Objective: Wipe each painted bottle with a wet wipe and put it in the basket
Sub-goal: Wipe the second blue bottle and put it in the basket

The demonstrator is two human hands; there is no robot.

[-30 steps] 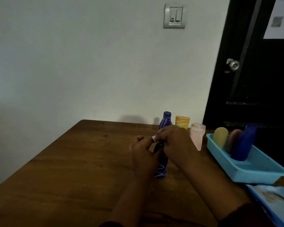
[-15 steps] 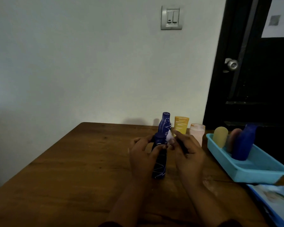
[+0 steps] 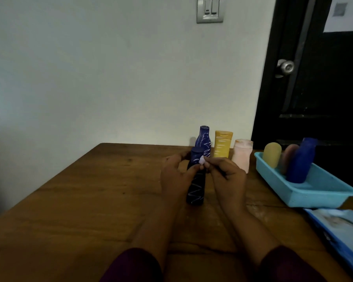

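A dark blue bottle (image 3: 195, 188) with white zigzag lines stands on its base on the wooden tabletop (image 3: 90, 200), about midway between the left and right edges and closer to the far edge than the near one. The left hand (image 3: 174, 177) wraps it from the left, with the grip closed round the upper body and the thumb across the front. The right hand (image 3: 227, 180) is just beside it on the right. Its grip is narrow, pinching a small bunched piece of wet wipe (image 3: 201, 160) against the bottle just under the cap.

Three more bottles stand in a row along the far edge: a second blue bottle (image 3: 203, 142) directly behind the held one, a yellow bottle (image 3: 223, 145) and a pale pink bottle (image 3: 242, 156). Toward the right edge sits a light blue basket (image 3: 318, 198). At its far end it holds a yellowish bottle (image 3: 272, 155), a pinkish bottle (image 3: 289, 157) and a plain blue bottle (image 3: 301, 161), all leaning. A blue pack of wipes (image 3: 338, 228) lies by the near right corner. Dark red sleeves (image 3: 130, 265) cover both forearms at the near edge.
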